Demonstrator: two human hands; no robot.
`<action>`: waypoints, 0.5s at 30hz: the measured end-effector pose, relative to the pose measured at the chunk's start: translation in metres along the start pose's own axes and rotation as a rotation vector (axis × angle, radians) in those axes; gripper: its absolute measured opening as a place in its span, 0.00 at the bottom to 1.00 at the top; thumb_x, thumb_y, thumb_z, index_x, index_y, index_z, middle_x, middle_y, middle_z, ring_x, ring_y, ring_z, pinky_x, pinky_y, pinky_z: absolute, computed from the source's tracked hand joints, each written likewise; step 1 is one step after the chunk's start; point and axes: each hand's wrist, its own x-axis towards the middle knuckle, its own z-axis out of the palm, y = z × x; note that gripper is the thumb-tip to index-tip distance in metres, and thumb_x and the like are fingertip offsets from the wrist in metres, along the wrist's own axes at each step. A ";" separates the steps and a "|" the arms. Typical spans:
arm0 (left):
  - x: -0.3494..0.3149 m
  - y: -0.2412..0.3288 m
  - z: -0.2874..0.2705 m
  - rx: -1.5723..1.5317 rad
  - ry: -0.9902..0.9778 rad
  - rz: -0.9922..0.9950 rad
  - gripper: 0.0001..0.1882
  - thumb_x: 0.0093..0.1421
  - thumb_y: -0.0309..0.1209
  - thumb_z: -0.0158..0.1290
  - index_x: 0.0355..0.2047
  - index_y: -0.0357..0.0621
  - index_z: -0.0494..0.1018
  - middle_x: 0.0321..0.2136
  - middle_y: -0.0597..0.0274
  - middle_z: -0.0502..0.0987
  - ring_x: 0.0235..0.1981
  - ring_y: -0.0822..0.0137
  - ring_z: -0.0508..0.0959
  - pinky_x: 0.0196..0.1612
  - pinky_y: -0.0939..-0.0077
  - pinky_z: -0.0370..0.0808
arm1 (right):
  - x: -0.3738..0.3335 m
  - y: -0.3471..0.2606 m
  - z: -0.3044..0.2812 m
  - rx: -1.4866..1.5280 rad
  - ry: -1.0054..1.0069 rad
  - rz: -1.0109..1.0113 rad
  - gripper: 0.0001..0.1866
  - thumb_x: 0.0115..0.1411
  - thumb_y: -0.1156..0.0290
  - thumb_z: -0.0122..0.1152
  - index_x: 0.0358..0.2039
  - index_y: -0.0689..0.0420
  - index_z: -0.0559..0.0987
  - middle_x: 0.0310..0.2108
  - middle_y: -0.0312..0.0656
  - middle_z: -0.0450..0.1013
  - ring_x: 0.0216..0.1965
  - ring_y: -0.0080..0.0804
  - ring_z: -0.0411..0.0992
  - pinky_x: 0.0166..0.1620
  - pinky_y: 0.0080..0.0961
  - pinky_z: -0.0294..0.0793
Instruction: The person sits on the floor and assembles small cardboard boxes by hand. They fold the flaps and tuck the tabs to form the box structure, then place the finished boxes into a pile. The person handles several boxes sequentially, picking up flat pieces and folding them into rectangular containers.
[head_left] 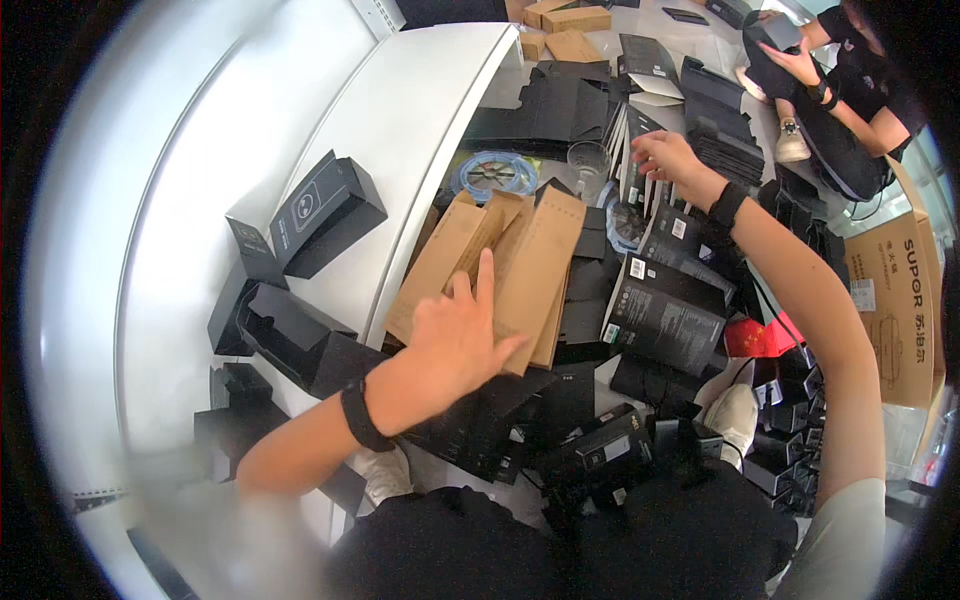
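My left hand (455,335) hovers over or rests on a stack of brown cardboard boxes (548,255), with index finger and thumb stretched out; whether it touches them I cannot tell. Nothing shows in its grasp. Farther off and to the right, my right hand (668,160) is raised beside a row of flattened black cartons (622,150). Its fingers are loosely bent and apart, holding nothing that I can see. Below that hand lie more flattened black boxes (662,312) with white labels.
Folded-up black boxes (328,212) stand on a white shelf (425,95) at left. Behind the brown stack are a coil of blue tubing (495,175) and a clear cup (588,160). A large brown carton (893,310) stands right. Another person (860,110) holds a dark box at upper right.
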 end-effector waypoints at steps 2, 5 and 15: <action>0.004 0.005 -0.003 -0.009 -0.016 0.036 0.60 0.60 0.64 0.58 0.76 0.33 0.45 0.47 0.41 0.74 0.33 0.44 0.83 0.33 0.53 0.80 | 0.013 -0.001 -0.016 0.063 -0.023 0.009 0.13 0.67 0.64 0.58 0.46 0.58 0.79 0.38 0.36 0.78 0.34 0.25 0.75 0.38 0.25 0.76; 0.007 0.016 -0.010 -0.048 -0.010 0.060 0.61 0.59 0.61 0.61 0.76 0.33 0.44 0.47 0.42 0.73 0.32 0.46 0.82 0.31 0.53 0.80 | 0.021 0.000 -0.037 0.154 -0.015 0.038 0.13 0.68 0.65 0.57 0.48 0.58 0.79 0.39 0.35 0.78 0.36 0.24 0.76 0.40 0.24 0.76; 0.025 0.042 -0.115 0.032 -0.259 0.047 0.32 0.67 0.52 0.57 0.57 0.36 0.70 0.40 0.46 0.79 0.38 0.45 0.84 0.38 0.53 0.79 | -0.010 -0.052 -0.133 0.572 -0.004 0.028 0.16 0.69 0.63 0.59 0.50 0.61 0.79 0.43 0.41 0.79 0.41 0.30 0.76 0.46 0.26 0.76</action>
